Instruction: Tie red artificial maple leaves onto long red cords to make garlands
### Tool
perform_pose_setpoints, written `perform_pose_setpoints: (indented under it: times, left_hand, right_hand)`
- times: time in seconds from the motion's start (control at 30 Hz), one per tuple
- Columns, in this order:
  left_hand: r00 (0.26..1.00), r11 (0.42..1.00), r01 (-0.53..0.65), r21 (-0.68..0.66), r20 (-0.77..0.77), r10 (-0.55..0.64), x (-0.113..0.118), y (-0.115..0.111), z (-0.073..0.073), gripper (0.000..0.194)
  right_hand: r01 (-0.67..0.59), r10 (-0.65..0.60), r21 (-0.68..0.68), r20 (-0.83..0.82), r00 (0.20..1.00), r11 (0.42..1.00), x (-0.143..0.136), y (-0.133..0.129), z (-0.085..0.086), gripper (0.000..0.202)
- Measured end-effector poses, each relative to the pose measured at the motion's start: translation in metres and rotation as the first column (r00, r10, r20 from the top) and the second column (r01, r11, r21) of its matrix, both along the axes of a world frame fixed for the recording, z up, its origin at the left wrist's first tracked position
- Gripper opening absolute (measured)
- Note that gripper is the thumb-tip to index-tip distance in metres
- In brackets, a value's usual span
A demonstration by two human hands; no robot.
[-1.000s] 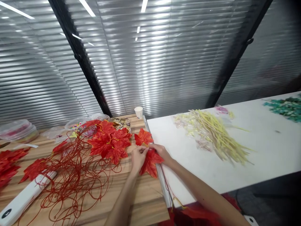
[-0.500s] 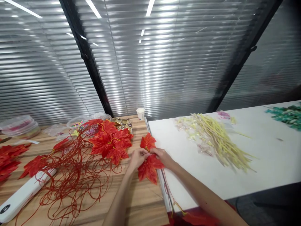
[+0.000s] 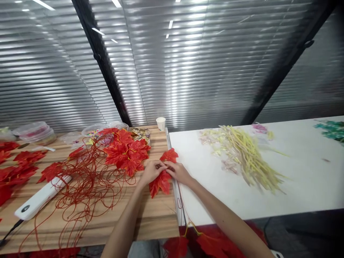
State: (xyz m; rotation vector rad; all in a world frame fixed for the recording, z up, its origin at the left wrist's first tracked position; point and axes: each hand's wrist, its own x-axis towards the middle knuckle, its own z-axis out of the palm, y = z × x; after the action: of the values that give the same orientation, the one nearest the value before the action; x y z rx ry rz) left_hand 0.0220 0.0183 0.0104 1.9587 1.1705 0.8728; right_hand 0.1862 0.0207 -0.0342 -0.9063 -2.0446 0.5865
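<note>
My left hand [image 3: 152,171] and my right hand [image 3: 179,172] meet with pinched fingertips where two red artificial maple leaves join, near the seam of the tables. The upper maple leaf [image 3: 169,155] shows above my fingers and the lower maple leaf [image 3: 161,184] below them. The exact bit of stem or cord in the pinch is hidden. A thin red cord [image 3: 183,204] runs from beside my right hand down to more red leaves [image 3: 212,245] hanging past the table edge. Left of my hands lie a pile of maple leaves [image 3: 129,152] and a tangle of red cord [image 3: 91,186].
A white power strip [image 3: 43,199] and more red leaves [image 3: 18,172] lie on the wood table [image 3: 158,224]. Plastic tubs [image 3: 34,132] and a paper cup [image 3: 161,124] stand at the back. Yellow stems [image 3: 249,157] and green foliage [image 3: 333,129] rest on the white table [image 3: 204,200].
My fingers remain together at the leaf joint. The lower leaf has turned and slid left, partly under my left hand. The view has shifted, showing more of the near table edge.
</note>
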Motion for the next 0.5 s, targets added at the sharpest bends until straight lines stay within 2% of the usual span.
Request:
perform_pose_setpoints:
  times: [0.2,0.4,0.5]
  left_hand:
    - [0.991,0.985,-0.131,0.114,0.030,0.129,0.004,-0.001,0.000,0.016]
    - [0.984,0.969,-0.179,0.169,0.044,0.174,0.005,-0.001,0.002,0.017]
    - [0.983,0.973,-0.180,0.142,0.068,0.171,0.006,-0.001,0.003,0.016]
  right_hand:
    - [0.000,-0.006,-0.051,-0.122,0.993,0.999,0.000,0.001,0.003,0.013]
    - [-0.039,0.013,-0.121,-0.209,0.978,0.992,0.001,-0.001,0.012,0.017]
    - [-0.108,0.032,-0.244,-0.298,0.954,0.964,0.002,0.000,0.016,0.025]
